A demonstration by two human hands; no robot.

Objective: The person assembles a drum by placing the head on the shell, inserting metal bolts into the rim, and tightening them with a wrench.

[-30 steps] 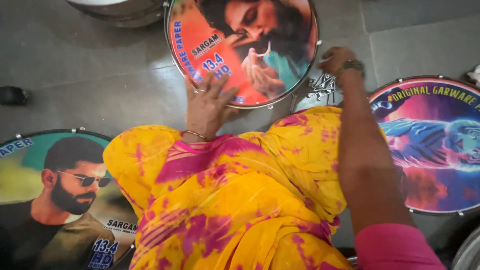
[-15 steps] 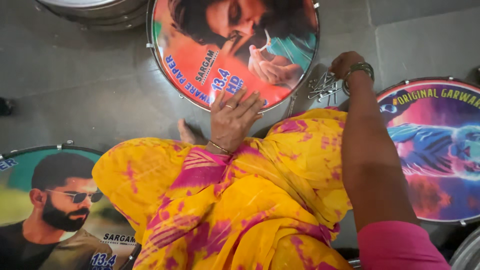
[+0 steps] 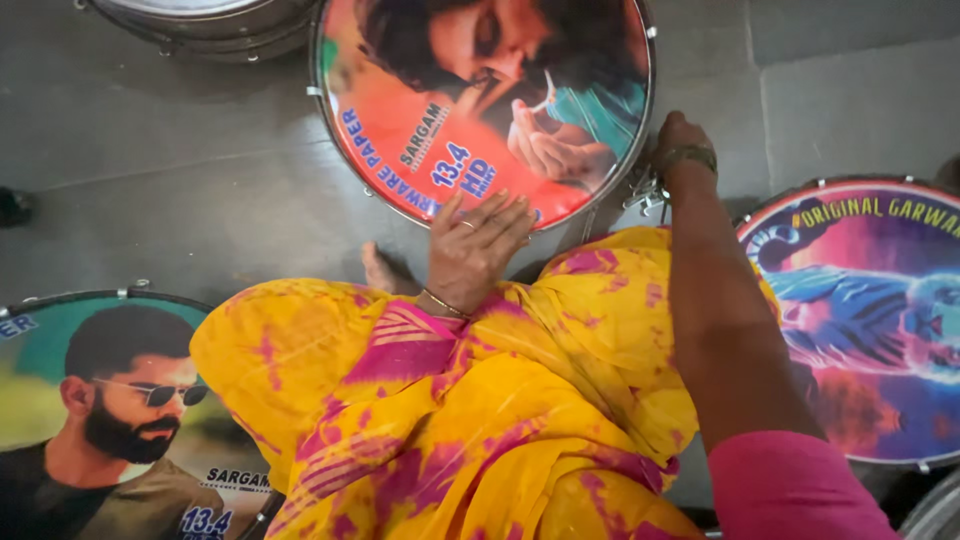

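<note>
A round drum [image 3: 440, 160] with a printed orange and teal picture on its skin lies on the floor in front of me. My left hand [image 3: 475, 250] rests flat on its near rim, fingers spread, a bangle on the wrist. My right hand [image 3: 680, 145] reaches to the drum's right rim and closes around a small metal tuning fitting [image 3: 640, 195] there; the fingers are partly hidden behind the wrist. A yellow and pink cloth [image 3: 470, 400] covers my lap below both hands. A bare foot [image 3: 380, 270] shows beside the left hand.
Another printed drum [image 3: 80, 420] lies at the lower left and a purple and blue one [image 3: 860, 300] at the right. A metal drum shell [image 3: 200, 20] sits at the top edge. The floor is grey stone tile [image 3: 150, 180].
The drum has turned and come closer to me. My left hand slid from the drum skin down to the near rim. The right hand stayed at the right rim.
</note>
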